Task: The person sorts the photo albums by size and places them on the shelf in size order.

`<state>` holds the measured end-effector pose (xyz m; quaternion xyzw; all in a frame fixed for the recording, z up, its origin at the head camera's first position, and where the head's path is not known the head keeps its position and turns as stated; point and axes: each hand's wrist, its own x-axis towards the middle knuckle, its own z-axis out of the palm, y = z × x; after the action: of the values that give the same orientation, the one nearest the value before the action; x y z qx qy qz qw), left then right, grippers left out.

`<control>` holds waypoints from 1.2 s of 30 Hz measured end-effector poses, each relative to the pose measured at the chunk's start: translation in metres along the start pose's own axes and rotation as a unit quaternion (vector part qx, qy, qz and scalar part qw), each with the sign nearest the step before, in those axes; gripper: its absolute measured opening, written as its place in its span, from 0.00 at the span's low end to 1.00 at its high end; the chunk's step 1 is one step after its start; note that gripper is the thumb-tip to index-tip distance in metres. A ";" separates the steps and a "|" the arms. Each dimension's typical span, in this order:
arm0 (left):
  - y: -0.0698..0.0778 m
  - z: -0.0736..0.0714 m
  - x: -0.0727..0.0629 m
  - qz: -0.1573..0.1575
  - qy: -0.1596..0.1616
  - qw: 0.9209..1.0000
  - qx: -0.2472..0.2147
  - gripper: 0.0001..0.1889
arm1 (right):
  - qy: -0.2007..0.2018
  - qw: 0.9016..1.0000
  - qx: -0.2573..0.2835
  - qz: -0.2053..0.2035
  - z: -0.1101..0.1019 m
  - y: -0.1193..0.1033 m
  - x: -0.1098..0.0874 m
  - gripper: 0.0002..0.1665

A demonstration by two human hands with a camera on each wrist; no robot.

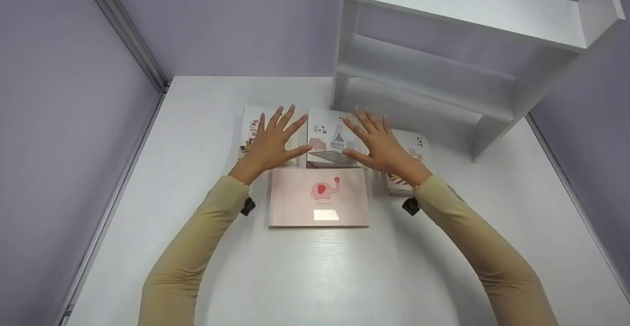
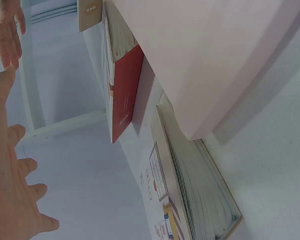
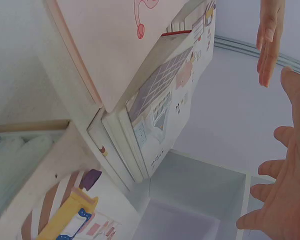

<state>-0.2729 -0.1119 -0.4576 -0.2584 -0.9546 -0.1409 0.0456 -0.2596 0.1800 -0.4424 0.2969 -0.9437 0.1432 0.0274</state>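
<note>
I can read almost no print here. Just right of my right hand (image 1: 384, 144), the white book (image 1: 416, 144) bears two small boxed characters that look like S and P, though I cannot be sure. Between that hand and my left hand (image 1: 273, 144), the middle book (image 1: 330, 136) carries dark characters too tiny to read. Nearer me than both hands, the pink cover (image 1: 295, 198) has an illegible line under its elephant (image 1: 323, 189). Beyond my left wrist, pale lettering on a red cover (image 2: 126, 92) is unreadable too.
</note>
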 end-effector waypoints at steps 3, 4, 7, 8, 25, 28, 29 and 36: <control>-0.003 -0.001 0.000 -0.007 0.002 1.000 0.000 0.41 | 0.001 1.000 0.012 -0.004 0.003 -0.002 0.003 0.45; -0.003 0.000 0.000 -0.009 0.001 1.000 0.001 0.41 | 0.001 1.000 0.015 -0.006 0.004 -0.002 0.004 0.45; -0.005 0.001 0.000 -0.016 -0.004 1.000 0.003 0.43 | 0.004 0.999 0.037 -0.014 0.007 -0.003 0.004 0.44; -0.005 0.002 0.000 -0.019 -0.006 1.000 0.003 0.43 | 0.005 0.999 0.044 -0.016 0.007 -0.003 0.004 0.44; -0.020 0.009 -0.010 -0.042 0.005 0.999 -0.025 0.45 | 0.003 0.995 0.104 0.002 0.022 -0.011 0.008 0.47; -0.022 0.011 -0.012 -0.041 0.009 0.998 -0.036 0.45 | 0.007 0.994 0.114 0.004 0.023 -0.012 0.008 0.48; -0.022 0.011 -0.013 -0.041 0.009 0.998 -0.037 0.45 | 0.007 0.993 0.115 0.005 0.024 -0.012 0.009 0.48; -0.029 0.017 -0.016 -0.049 0.015 0.998 -0.046 0.44 | -0.003 0.990 0.137 0.017 0.027 -0.016 0.010 0.50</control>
<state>-0.2734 -0.1383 -0.4836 -0.2112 -0.9579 -0.1902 0.0415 -0.2583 0.1541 -0.4630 0.2818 -0.9202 0.2711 -0.0187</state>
